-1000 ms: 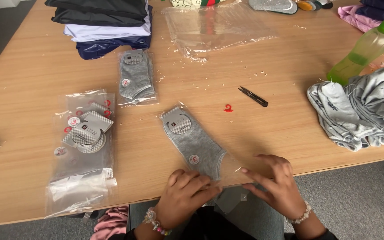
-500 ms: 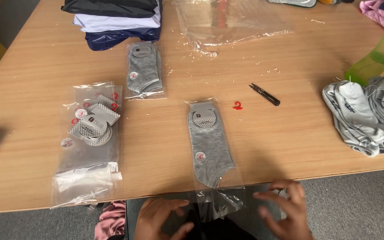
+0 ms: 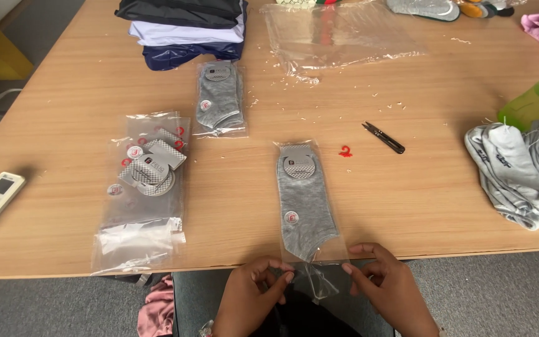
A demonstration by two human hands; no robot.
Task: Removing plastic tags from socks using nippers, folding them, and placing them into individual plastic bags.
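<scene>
The wooden bench (image 3: 407, 206) carries a stack of folded garments (image 3: 182, 25) at the far edge, a heap of loose grey socks (image 3: 522, 171) to the right, and, near the front edge, a grey sock in a clear plastic sleeve (image 3: 304, 203). The left hand (image 3: 254, 299) and right hand (image 3: 385, 284) each pinch the sleeve's open flap, which overhangs the edge, fingers curled and thumbs closed on the film. The package looks light, limp and slippery, best gripped at the flap's corners.

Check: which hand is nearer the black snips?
Right. The right hand is at the table edge, below and slightly left of the snips, pinching the sock bag. The left hand holds the bag's other corner, farther left.
</scene>
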